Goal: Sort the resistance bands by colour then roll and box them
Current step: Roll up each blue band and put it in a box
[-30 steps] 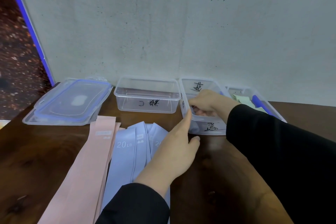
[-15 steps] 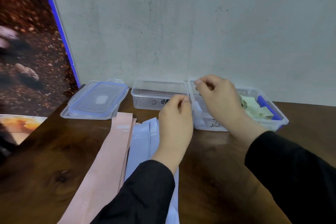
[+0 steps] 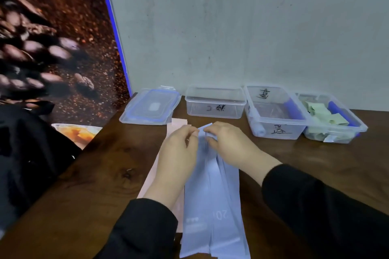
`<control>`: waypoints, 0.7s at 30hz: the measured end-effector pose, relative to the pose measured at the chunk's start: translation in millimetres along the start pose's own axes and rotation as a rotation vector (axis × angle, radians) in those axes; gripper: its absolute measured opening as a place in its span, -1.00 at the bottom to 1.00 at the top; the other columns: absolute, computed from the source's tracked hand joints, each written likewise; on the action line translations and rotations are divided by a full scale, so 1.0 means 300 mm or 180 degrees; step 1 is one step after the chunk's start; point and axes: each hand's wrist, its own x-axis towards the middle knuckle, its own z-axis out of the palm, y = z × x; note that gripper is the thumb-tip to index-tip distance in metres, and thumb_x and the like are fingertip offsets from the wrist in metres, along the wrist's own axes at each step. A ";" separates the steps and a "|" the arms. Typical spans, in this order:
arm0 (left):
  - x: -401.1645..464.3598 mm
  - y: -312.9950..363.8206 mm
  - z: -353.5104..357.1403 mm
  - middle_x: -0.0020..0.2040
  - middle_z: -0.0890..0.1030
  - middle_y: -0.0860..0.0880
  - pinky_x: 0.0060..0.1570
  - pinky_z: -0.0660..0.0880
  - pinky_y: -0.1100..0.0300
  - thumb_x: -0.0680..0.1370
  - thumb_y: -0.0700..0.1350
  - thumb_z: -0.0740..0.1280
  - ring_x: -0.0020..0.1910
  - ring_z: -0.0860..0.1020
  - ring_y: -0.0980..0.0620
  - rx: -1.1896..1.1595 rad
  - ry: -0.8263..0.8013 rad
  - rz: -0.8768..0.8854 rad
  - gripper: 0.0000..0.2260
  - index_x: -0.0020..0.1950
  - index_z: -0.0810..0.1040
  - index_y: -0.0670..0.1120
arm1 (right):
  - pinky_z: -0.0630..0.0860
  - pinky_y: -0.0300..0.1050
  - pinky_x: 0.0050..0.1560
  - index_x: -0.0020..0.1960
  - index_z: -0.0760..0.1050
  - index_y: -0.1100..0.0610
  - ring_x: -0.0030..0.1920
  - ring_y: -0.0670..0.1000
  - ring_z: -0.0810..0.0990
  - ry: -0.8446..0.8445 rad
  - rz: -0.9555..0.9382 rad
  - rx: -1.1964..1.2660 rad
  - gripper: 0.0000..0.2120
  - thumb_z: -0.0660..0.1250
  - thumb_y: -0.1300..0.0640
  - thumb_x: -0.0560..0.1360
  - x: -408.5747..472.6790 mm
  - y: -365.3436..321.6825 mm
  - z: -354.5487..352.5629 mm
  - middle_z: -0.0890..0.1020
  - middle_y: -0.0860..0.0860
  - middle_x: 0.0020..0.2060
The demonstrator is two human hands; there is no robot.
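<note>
Light blue bands (image 3: 212,202) marked 20 lie lengthwise on the wooden table (image 3: 94,185). My left hand (image 3: 179,153) and my right hand (image 3: 229,143) pinch their far end, which is lifted off the table. Pink bands (image 3: 176,124) lie beneath and to the left, mostly hidden by my left arm. Three clear boxes stand along the wall: an empty one (image 3: 215,103), a middle one (image 3: 273,111) holding rolled blue bands, and a right one (image 3: 332,120) with green bands and a blue roll.
A stack of clear lids with blue seals (image 3: 151,107) sits at the table's back left corner. A grey wall (image 3: 231,27) rises behind the boxes. A black bag (image 3: 25,153) and a coffee-bean poster (image 3: 52,38) are to the left of the table edge.
My right hand left the middle box and came back to the blue bands. Both hands now pinch the bands' far end. The view shifted to the left.
</note>
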 end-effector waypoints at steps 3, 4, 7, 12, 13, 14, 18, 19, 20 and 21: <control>0.002 -0.010 0.002 -0.20 0.62 0.19 -0.28 0.36 0.36 0.64 -0.12 0.26 -0.26 0.51 0.23 -0.0132 -0.0082 0.0061 -0.80 -0.05 0.58 0.17 | 0.24 0.00 -0.04 0.03 0.54 -0.02 0.05 0.01 0.45 -0.0245 -0.0032 -0.0441 -0.81 0.19 0.18 0.58 0.043 -0.018 0.027 0.54 -0.09 -0.01; 0.003 -0.012 0.007 -0.17 0.63 0.18 -0.25 0.38 0.34 0.64 -0.12 0.26 -0.22 0.52 0.23 -0.0123 -0.0115 0.0061 -0.82 -0.02 0.59 0.14 | 0.19 0.00 -0.05 0.06 0.54 -0.07 0.06 0.01 0.42 -0.0340 -0.0050 -0.0619 -0.79 0.20 0.18 0.56 0.053 -0.027 0.030 0.53 -0.10 -0.01; 0.000 -0.016 0.020 -0.10 0.63 0.14 -0.15 0.43 0.30 0.64 -0.11 0.25 -0.09 0.54 0.24 0.0027 -0.0211 0.0077 -0.84 0.07 0.61 0.07 | 0.16 -0.01 -0.07 0.03 0.54 -0.07 0.04 0.02 0.36 -0.0391 -0.0045 -0.0886 -0.78 0.25 0.21 0.51 0.079 -0.043 0.033 0.49 -0.06 -0.03; 0.016 -0.030 0.015 -0.01 0.61 0.11 -0.05 0.47 0.27 0.64 -0.11 0.27 -0.05 0.54 0.17 -0.0073 0.0122 0.0122 -0.87 0.09 0.59 0.05 | 0.21 -0.01 -0.04 -0.02 0.56 0.00 0.06 0.04 0.40 -0.0137 0.0098 -0.0767 -0.86 0.30 0.21 0.53 0.111 -0.053 0.049 0.42 -0.04 -0.07; 0.017 -0.036 0.013 0.02 0.59 0.12 -0.03 0.46 0.30 0.64 -0.11 0.28 -0.03 0.53 0.18 -0.0071 0.0227 0.0156 -0.87 0.11 0.58 0.06 | 0.26 -0.01 -0.03 -0.04 0.55 0.01 0.05 0.05 0.41 -0.0055 0.0171 -0.0645 -0.90 0.32 0.19 0.55 0.114 -0.052 0.050 0.42 -0.03 -0.06; 0.017 -0.041 0.009 0.06 0.56 0.13 0.02 0.46 0.29 0.63 -0.12 0.29 0.01 0.52 0.17 -0.0047 0.0326 0.0192 -0.84 0.17 0.58 0.05 | 0.33 0.00 -0.01 -0.06 0.54 0.01 0.03 0.05 0.44 0.0043 0.0262 -0.0393 -0.92 0.35 0.18 0.55 0.110 -0.054 0.040 0.44 -0.03 -0.05; 0.015 -0.034 -0.007 0.19 0.50 0.18 0.16 0.39 0.26 0.63 -0.06 0.29 0.18 0.48 0.17 -0.0181 0.0083 -0.0033 -0.60 0.48 0.41 0.06 | 0.44 -0.20 -0.30 -0.11 0.53 0.06 -0.32 -0.08 0.48 0.0381 0.0563 0.1358 -0.90 0.39 0.23 0.53 0.043 -0.074 -0.070 0.57 -0.05 -0.23; 0.011 -0.023 -0.009 0.15 0.52 0.23 0.09 0.40 0.30 0.64 -0.03 0.29 0.14 0.50 0.19 -0.0225 -0.0118 -0.0137 -0.62 0.46 0.42 0.09 | 0.38 -0.27 -0.36 -0.11 0.54 0.06 -0.37 -0.12 0.43 0.0487 0.0571 0.1617 -0.89 0.40 0.24 0.53 0.014 -0.082 -0.109 0.56 -0.07 -0.28; 0.006 -0.015 -0.012 0.06 0.55 0.28 -0.01 0.40 0.36 0.64 0.00 0.28 0.06 0.53 0.21 -0.0207 -0.0319 -0.0160 -0.72 0.36 0.50 0.12 | 0.35 -0.31 -0.35 -0.12 0.55 0.07 -0.36 -0.13 0.42 0.0608 0.0569 0.1813 -0.88 0.41 0.25 0.54 -0.016 -0.088 -0.148 0.56 -0.06 -0.29; 0.003 -0.003 -0.015 -0.10 0.56 0.31 -0.15 0.38 0.42 0.65 0.01 0.27 -0.08 0.54 0.22 -0.0206 -0.0477 -0.0134 -0.87 0.16 0.57 0.14 | 0.35 -0.30 -0.33 -0.12 0.55 0.09 -0.34 -0.12 0.43 0.0719 0.0571 0.1975 -0.89 0.41 0.26 0.54 -0.044 -0.096 -0.187 0.56 -0.02 -0.29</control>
